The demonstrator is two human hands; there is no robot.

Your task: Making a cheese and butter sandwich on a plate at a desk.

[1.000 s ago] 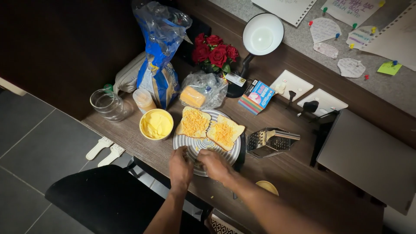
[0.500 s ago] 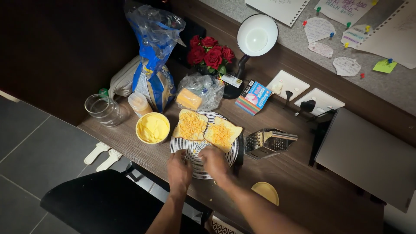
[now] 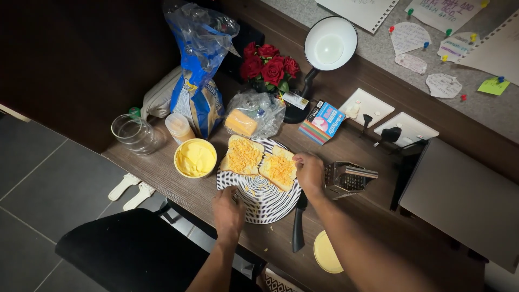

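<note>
Since a moment ago the right hand [image 3: 310, 172] has left the near rim of the striped plate [image 3: 267, 208] and travelled up to its far right edge, where its fingers now curl closed on the right-hand slice of bread [image 3: 279, 170], pinching that slice's outer corner; the left hand [image 3: 228, 208] has stayed at the plate's near left rim, fingers bent down onto the edge, though whether they actually grip it or only rest there I cannot tell. Both slices lie side by side on the far half of the plate, touching each other, each topped with grated orange cheese, and the left-hand slice [image 3: 243, 155] lies untouched. A few cheese crumbs sit on the bare striped part nearer the body. Just left of the plate stands a yellow tub of spread [image 3: 195, 157], and beyond it a clear glass jar [image 3: 134, 133] and a small orange-lidded pot [image 3: 179, 126]. Behind the plate a block of cheese in a clear bag [image 3: 253, 116] rests beside a blue bread bag [image 3: 199, 75] standing upright, with red roses [image 3: 268, 62] and a black desk lamp [image 3: 328, 46] further back. A metal box grater [image 3: 348, 179] lies on its side just right of the right hand, a black-handled knife [image 3: 298, 224] lies on the wooden desk [image 3: 373, 227] by the plate's near right edge, and a yellow lid [image 3: 326, 253] sits close to it
</note>
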